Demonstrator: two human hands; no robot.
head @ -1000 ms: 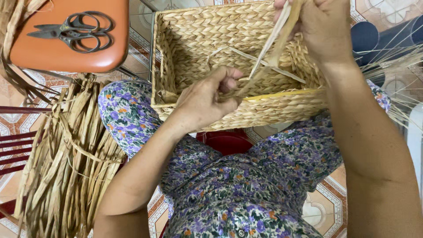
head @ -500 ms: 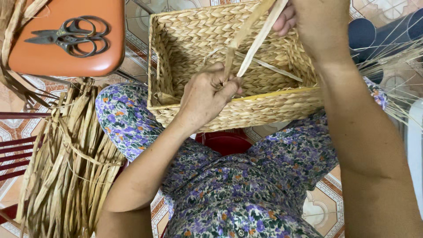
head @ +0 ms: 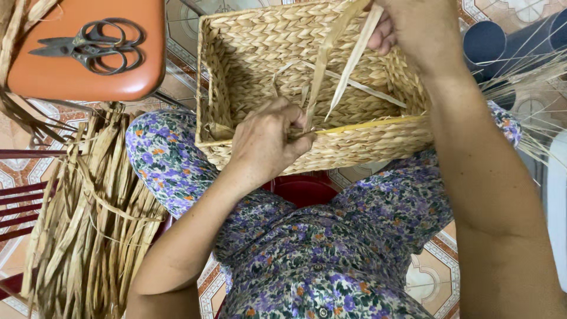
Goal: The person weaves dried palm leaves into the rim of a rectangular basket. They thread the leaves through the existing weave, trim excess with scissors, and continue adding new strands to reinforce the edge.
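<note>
Head view, looking down at a seated person in a floral garment (head: pixel 319 260) with a rectangular woven basket (head: pixel 266 41) resting on the lap. The basket is open at the top, its walls and floor plaited from pale dried fibre; its near rim runs across the knees and shows a yellowish edge strip (head: pixel 378 124) toward the right. Inside lie only a few loose flat strands crossing the floor. The left hand (head: pixel 269 142) sits at the near rim, fingers clenched and pinching the lower ends of two dried leaf strips (head: pixel 323 65) against the rim. The strips rise steeply out of the basket to the right hand (head: pixel 413 29), which is closed around their upper ends above the far right corner. On the person's left, a large bundle of dried leaves (head: pixel 88 218) lies on the patterned tiled floor (head: pixel 431 277), well apart from the basket. Above it stands an orange stool seat (head: pixel 88 71) carrying a pair of dark scissors (head: pixel 94 44), blades shut. A red stool (head: pixel 304 190) shows between the knees, beneath the basket. Thin stiff fibres (head: pixel 531 71) fan out at the right edge.
</note>
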